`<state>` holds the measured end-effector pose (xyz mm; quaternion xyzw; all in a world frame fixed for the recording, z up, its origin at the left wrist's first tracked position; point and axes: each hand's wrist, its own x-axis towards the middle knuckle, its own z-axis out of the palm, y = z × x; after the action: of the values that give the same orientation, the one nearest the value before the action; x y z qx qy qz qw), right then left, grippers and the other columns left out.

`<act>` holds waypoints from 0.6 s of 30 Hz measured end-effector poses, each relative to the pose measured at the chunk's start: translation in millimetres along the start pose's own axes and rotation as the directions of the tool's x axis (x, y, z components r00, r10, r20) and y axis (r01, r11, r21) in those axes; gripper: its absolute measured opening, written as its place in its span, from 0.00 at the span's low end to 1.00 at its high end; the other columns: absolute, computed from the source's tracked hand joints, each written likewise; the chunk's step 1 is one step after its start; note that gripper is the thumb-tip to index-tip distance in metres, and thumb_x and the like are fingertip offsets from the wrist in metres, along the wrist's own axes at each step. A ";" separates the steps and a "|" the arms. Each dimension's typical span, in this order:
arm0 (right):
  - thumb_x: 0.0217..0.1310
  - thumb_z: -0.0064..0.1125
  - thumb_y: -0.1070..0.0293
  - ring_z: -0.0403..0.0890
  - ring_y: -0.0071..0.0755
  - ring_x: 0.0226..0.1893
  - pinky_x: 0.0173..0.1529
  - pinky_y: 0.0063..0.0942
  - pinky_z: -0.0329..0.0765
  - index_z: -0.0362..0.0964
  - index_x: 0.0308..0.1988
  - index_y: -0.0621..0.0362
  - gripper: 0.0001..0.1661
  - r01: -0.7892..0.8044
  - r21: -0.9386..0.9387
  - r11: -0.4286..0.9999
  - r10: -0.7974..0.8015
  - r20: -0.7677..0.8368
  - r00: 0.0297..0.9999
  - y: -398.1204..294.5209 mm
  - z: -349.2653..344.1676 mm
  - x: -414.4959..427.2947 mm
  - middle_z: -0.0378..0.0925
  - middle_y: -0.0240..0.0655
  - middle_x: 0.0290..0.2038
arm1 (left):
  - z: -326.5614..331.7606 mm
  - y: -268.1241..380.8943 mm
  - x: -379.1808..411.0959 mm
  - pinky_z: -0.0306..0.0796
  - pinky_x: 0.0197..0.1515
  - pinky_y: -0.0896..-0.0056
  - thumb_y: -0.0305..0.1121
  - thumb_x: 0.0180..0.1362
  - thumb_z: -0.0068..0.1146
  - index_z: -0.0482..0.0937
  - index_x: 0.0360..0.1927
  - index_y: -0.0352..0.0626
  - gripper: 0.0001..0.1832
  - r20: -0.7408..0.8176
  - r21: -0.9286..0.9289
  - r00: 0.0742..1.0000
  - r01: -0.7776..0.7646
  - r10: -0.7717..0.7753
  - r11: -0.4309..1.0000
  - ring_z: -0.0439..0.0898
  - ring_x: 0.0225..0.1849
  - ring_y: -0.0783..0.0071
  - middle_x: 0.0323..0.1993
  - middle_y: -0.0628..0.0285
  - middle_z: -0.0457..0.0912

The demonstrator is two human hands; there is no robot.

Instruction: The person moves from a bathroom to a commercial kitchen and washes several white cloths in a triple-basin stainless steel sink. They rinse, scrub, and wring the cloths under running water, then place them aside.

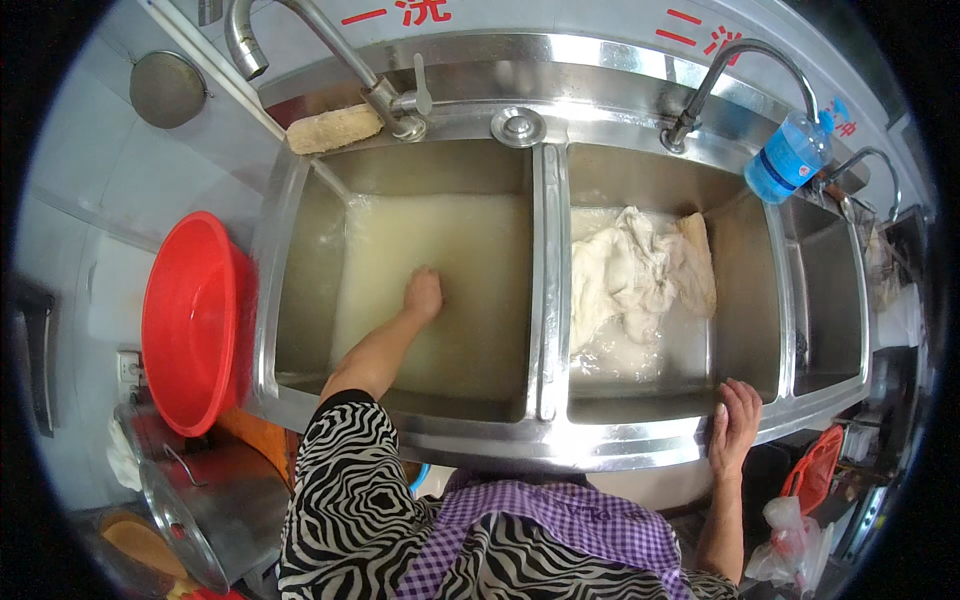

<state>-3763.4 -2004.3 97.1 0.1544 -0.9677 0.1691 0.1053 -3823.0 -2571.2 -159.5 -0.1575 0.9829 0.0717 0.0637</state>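
My left hand (425, 294) reaches into the left sink basin (307, 300), which holds cloudy yellowish water. Its fingertips dip below the surface, so I cannot see whether they hold anything. On the front rim (637, 444) of the stainless steel sink rests my right hand (736, 427), thumb apart from the fingers and nothing held. Beyond it, in the middle basin (742, 300), a wet crumpled off-white cloth (634, 274) lies in shallow water. A tan object like a loofah (697, 244) leans beside the cloth, partly covered by it.
Behind the basins stand a left faucet (382, 97) and a middle faucet (697, 97). A loofah (334, 129), a metal drain strainer (517, 127) and a blue-labelled plastic bottle (787, 157) sit on the back ledge. A red plastic tub (191, 322) stands left; a pot lid (184, 525) is below.
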 end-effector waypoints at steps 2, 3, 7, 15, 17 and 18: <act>0.61 0.46 0.62 0.68 0.50 0.52 0.58 0.43 0.62 0.72 0.43 0.62 0.17 -0.015 -0.017 1.000 0.015 -0.007 1.000 -1.2 -0.4 0.2 0.72 0.42 0.48 | -28.6 15.3 -0.1 0.71 0.47 0.56 0.29 0.49 0.52 0.78 0.30 0.38 0.07 0.051 -0.059 0.998 -0.036 0.039 0.998 0.75 0.45 0.51 0.39 0.49 0.77; 0.61 0.46 0.62 0.68 0.50 0.52 0.58 0.43 0.62 0.72 0.43 0.62 0.17 -0.020 -0.018 1.000 0.019 -0.009 1.000 -2.1 -0.5 0.8 0.72 0.42 0.48 | -45.3 17.9 -6.1 0.71 0.46 0.55 0.28 0.49 0.51 0.78 0.29 0.38 0.06 0.076 -0.082 0.996 -0.039 0.045 0.996 0.75 0.43 0.50 0.38 0.49 0.77; 0.61 0.46 0.63 0.68 0.50 0.51 0.57 0.42 0.63 0.72 0.44 0.62 0.17 -0.016 0.006 1.000 0.016 -0.013 1.000 -5.1 -1.7 1.8 0.73 0.42 0.47 | -70.2 1.7 -13.4 0.71 0.44 0.54 0.30 0.49 0.53 0.78 0.30 0.41 0.06 -0.032 -0.059 0.986 0.162 -0.164 0.985 0.76 0.41 0.52 0.37 0.51 0.78; 0.56 0.51 0.67 0.70 0.48 0.49 0.55 0.41 0.64 0.73 0.42 0.60 0.14 -0.010 0.019 1.000 0.011 -0.050 0.999 -5.2 -2.0 -3.7 0.74 0.41 0.45 | -147.1 -45.4 -40.8 0.57 0.55 0.52 0.28 0.46 0.55 0.71 0.49 0.47 0.23 -0.064 0.163 0.939 0.344 -0.338 0.925 0.62 0.56 0.58 0.52 0.56 0.66; 0.54 0.53 0.68 0.71 0.48 0.48 0.54 0.41 0.64 0.74 0.41 0.60 0.13 -0.003 0.023 1.000 0.004 -0.061 0.998 -4.1 -3.3 -3.3 0.75 0.41 0.44 | -166.7 -2.2 -37.8 0.54 0.56 0.53 0.29 0.45 0.56 0.72 0.49 0.49 0.23 -0.109 0.081 0.966 0.245 -0.236 0.966 0.60 0.57 0.58 0.53 0.57 0.65; 0.54 0.53 0.69 0.71 0.48 0.48 0.54 0.40 0.65 0.74 0.40 0.61 0.13 0.004 0.023 1.000 -0.003 -0.062 0.998 -2.9 -3.0 -2.0 0.75 0.41 0.44 | -174.9 17.6 -37.8 0.54 0.56 0.53 0.29 0.45 0.57 0.72 0.49 0.49 0.23 -0.168 0.021 0.969 0.188 -0.181 0.982 0.60 0.57 0.58 0.52 0.58 0.65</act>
<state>-3760.1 -2005.2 100.2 0.1520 -0.9617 0.1847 0.1338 -3811.0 -2571.5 19.8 -0.2524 0.9670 0.0340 -0.0087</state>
